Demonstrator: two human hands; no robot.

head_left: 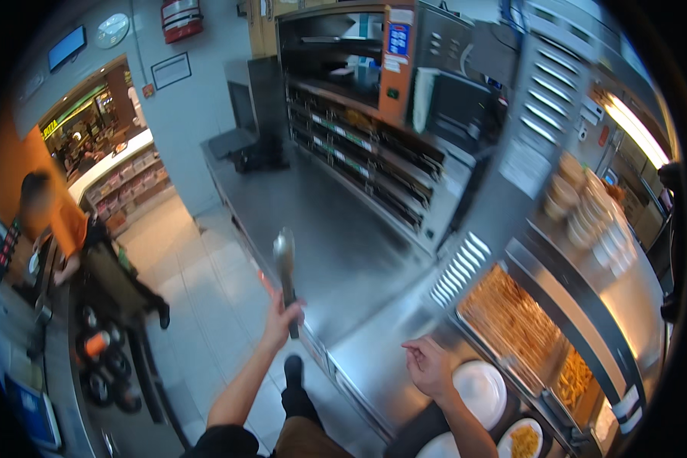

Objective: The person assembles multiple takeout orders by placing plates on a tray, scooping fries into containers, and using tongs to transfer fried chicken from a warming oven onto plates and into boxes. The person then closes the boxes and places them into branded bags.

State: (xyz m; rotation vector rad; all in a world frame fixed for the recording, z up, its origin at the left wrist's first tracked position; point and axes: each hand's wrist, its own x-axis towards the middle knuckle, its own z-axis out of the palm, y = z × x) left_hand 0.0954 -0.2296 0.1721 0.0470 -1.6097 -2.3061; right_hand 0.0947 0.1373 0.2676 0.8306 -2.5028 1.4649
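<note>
My left hand [281, 314] is closed around the black handle of a metal utensil [284, 250]. Its shiny rounded end points up and away from me; blur hides whether it is tongs or a spoon. Over the steel counter [374, 374], my right hand [429, 366] has its fingers curled in, and nothing shows in them. Beside my right wrist lies a bare white plate [482, 391]. A second white plate [439, 446] is partly cut off by the lower edge. Nearer the right, another plate [524, 441] bears yellow food, perhaps fries.
A heated station with a wide tray [507, 313] and a bin of fries [575, 382] stands at right, under a slanted steel hood [538, 107]. Stacked cups [588, 210] sit beyond. A person in orange [72, 221] works at the left counter. An oven [359, 114] stands ahead.
</note>
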